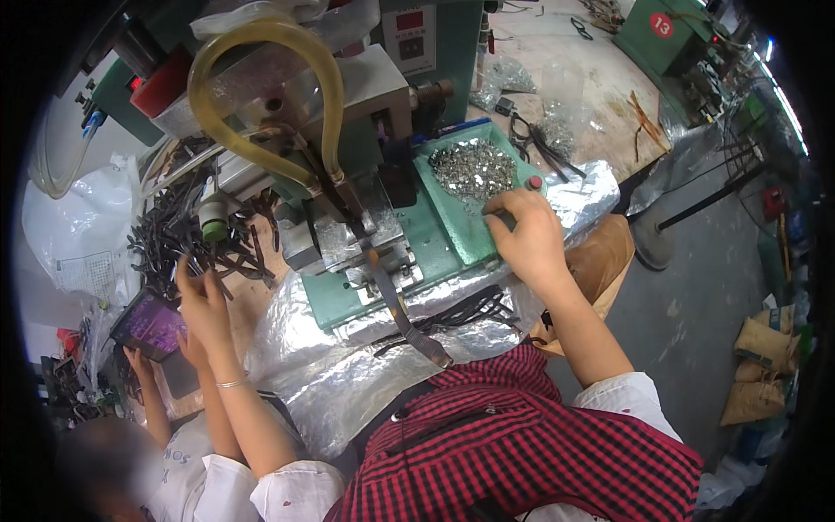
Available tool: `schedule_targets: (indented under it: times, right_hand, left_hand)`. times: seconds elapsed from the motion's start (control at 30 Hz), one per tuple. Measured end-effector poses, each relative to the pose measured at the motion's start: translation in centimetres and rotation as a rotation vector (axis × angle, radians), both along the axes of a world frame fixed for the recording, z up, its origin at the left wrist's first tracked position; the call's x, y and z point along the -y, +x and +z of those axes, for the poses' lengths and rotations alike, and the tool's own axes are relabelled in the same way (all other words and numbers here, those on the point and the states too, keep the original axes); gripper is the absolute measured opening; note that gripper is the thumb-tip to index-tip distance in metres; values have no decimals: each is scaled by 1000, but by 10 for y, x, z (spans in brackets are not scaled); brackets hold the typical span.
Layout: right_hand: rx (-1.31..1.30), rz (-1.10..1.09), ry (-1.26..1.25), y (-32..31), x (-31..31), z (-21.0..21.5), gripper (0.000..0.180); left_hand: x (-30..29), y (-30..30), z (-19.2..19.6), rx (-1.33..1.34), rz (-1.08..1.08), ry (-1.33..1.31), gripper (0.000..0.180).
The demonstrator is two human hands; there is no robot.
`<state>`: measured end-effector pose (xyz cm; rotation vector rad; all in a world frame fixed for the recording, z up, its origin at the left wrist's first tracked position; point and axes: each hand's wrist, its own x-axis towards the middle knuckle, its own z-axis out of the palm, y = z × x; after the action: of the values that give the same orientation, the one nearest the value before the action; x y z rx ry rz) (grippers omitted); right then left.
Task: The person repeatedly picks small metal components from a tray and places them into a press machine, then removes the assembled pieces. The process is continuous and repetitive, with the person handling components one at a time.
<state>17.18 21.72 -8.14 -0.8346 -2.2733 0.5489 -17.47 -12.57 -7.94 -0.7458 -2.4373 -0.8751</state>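
My left hand, its fingers apart, is at the near edge of a heap of dark thin strips; no object shows clearly in it. My right hand is over the side of a green tray, its thumb and forefinger brought close in a pinch beside a pile of small shiny metal pieces. Anything between those fingertips is too small to make out. Between my hands stands a green press machine with a looped yellow tube. A long dark strap runs from its working head down toward my lap.
Crinkled silver foil covers the table edge, with a bunch of black cords on it. At lower left, another person's hand is by a device with a purple screen. Another green machine stands far right.
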Motion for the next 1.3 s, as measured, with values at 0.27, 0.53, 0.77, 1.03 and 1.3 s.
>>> schedule_targets:
  times: [0.27, 0.53, 0.77, 1.03, 1.3]
  right_hand:
    - [-21, -93, 135, -20, 10, -6, 8]
    - [-171, 2, 245, 13, -4, -7, 15]
    - [-460, 246, -266, -55, 41, 66, 13]
    - [-981, 420, -864, -103, 100, 68, 34]
    - [-943, 382, -769, -109, 108, 68, 49]
  left_hand:
    - [-22, -24, -35, 213, 238, -568, 36]
    - [-11, 11, -8, 470, 25, 408, 47]
    - [-45, 59, 37, 377, -300, 710, 27]
    - [-111, 117, 133, 55, -796, 825, 13]
    - [-110, 128, 146, 152, -766, 803, 13]
